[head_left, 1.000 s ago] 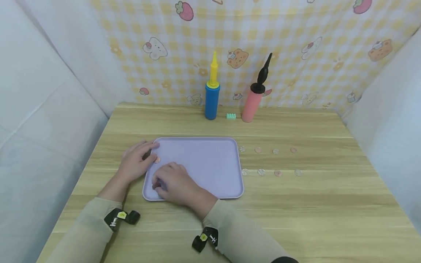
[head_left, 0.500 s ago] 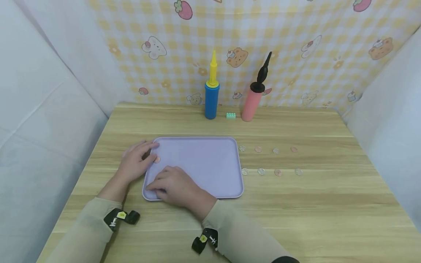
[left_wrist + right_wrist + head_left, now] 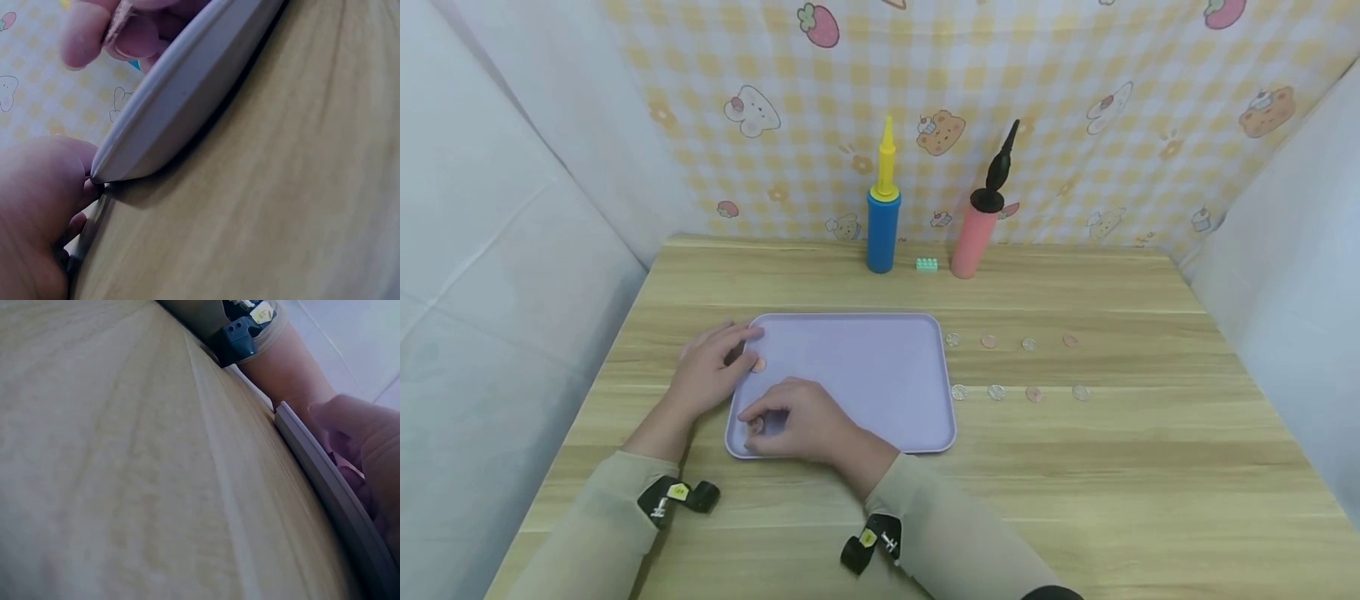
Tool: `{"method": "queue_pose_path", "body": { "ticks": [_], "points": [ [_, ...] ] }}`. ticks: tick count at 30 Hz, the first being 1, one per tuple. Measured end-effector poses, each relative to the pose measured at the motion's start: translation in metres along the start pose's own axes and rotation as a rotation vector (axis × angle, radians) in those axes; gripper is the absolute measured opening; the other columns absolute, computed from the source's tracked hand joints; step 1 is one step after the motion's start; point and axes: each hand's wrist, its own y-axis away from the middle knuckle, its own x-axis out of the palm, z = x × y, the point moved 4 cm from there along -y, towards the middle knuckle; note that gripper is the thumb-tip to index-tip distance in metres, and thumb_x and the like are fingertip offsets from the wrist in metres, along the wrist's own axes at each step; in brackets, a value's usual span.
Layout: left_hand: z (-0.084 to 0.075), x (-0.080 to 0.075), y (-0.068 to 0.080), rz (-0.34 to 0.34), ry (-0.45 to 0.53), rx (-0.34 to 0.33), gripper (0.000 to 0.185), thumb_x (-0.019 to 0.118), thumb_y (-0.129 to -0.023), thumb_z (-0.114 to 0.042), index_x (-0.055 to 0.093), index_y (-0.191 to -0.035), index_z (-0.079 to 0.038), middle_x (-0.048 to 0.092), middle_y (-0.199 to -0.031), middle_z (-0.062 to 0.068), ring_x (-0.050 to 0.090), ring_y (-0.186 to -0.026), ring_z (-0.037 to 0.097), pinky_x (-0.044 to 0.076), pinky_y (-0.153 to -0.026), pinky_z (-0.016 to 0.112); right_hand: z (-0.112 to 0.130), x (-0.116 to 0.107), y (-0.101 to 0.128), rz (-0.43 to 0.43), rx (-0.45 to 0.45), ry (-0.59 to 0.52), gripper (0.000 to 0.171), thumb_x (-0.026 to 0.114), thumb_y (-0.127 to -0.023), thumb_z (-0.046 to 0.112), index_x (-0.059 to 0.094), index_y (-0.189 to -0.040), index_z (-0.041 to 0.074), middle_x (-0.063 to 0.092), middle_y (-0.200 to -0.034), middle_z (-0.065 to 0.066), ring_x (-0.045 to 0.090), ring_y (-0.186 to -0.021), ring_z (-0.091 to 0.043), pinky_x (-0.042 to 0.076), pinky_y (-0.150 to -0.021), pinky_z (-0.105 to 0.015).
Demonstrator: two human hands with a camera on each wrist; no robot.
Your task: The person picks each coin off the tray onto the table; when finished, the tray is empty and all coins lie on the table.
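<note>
my right hand (image 3: 797, 425) pinches a small pink coin (image 3: 756, 426) over the lilac plastic tray (image 3: 865, 375), lower left; left hand (image 3: 707, 371) lies flat, steadying the tray's edge. a loose pinch could drop the coin.

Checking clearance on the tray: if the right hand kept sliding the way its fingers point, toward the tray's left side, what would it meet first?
Probably the tray's raised left rim. The right hand, pinching a small coin, is close to that near-left corner. Past the rim lies bare table; the left hand sits further back, likely off the line, though depth is unclear.
</note>
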Motion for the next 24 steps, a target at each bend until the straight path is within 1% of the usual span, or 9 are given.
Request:
{"method": "queue_pose_path", "body": {
  "ticks": [5, 9, 13, 17, 20, 24],
  "points": [
    [-0.0015, 0.0005, 0.0005, -0.007, -0.01, 0.005, 0.041, 0.063, -0.106, -0.022, 0.066, -0.144, -0.009, 0.054, -0.158, 0.017, 0.037, -0.15, 0.051, 0.016, -0.116, 0.079, -0.0041, 0.0006, 0.0011, -0.004, 0.034, -0.029, 0.032, 0.089, -0.089, 0.013, 0.082, -0.121, 0.008, 0.081, -0.103, 0.002, 0.063, -0.09, 0.001, 0.048, -0.083, -0.009],
    [-0.0023, 0.0008, 0.0011, -0.014, -0.007, 0.009, 0.041, 0.063, -0.105, -0.021, 0.066, -0.144, -0.008, 0.054, -0.158, 0.018, 0.037, -0.15, 0.051, 0.016, -0.116, 0.079, -0.0076, 0.0024, 0.0021, -0.012, 0.063, -0.042, 0.036, 0.089, -0.09, 0.013, 0.079, -0.125, 0.007, 0.081, -0.108, 0.0, 0.065, -0.093, 0.001, 0.049, -0.085, -0.01],
    [-0.0014, 0.001, 0.0006, -0.014, -0.005, 0.011, 0.041, 0.063, -0.105, -0.021, 0.066, -0.144, -0.009, 0.054, -0.158, 0.018, 0.038, -0.15, 0.051, 0.016, -0.116, 0.08, -0.007, 0.0016, 0.0023, -0.021, 0.107, -0.048, 0.037, 0.092, -0.087, 0.014, 0.081, -0.122, 0.008, 0.081, -0.105, 0.0, 0.063, -0.086, 0.004, 0.049, -0.078, -0.008],
    [-0.0001, 0.0012, -0.0005, -0.012, -0.008, 0.009, 0.041, 0.064, -0.105, -0.021, 0.066, -0.144, -0.009, 0.054, -0.158, 0.017, 0.038, -0.15, 0.051, 0.016, -0.115, 0.08, -0.006, 0.0007, 0.0023, -0.029, 0.129, -0.072, 0.036, 0.095, -0.084, 0.015, 0.083, -0.117, 0.009, 0.081, -0.097, -0.001, 0.061, -0.078, 0.004, 0.049, -0.071, -0.008],
    [0.0001, 0.0011, -0.0011, -0.009, -0.01, 0.008, 0.041, 0.063, -0.105, -0.021, 0.067, -0.144, -0.009, 0.054, -0.158, 0.017, 0.038, -0.15, 0.051, 0.016, -0.115, 0.08, -0.0062, 0.0011, 0.0022, -0.028, 0.126, -0.065, 0.034, 0.096, -0.082, 0.017, 0.085, -0.113, 0.01, 0.081, -0.094, 0.002, 0.06, -0.076, 0.006, 0.049, -0.07, -0.008],
    [-0.0001, 0.0007, -0.0012, -0.012, -0.005, 0.006, 0.041, 0.064, -0.105, -0.021, 0.067, -0.143, -0.008, 0.054, -0.158, 0.017, 0.037, -0.15, 0.051, 0.016, -0.116, 0.08, -0.0058, 0.0021, 0.0024, -0.006, 0.104, -0.056, 0.032, 0.099, -0.078, 0.021, 0.087, -0.106, 0.013, 0.079, -0.088, 0.008, 0.058, -0.076, 0.009, 0.049, -0.071, -0.008]
  ]
}}
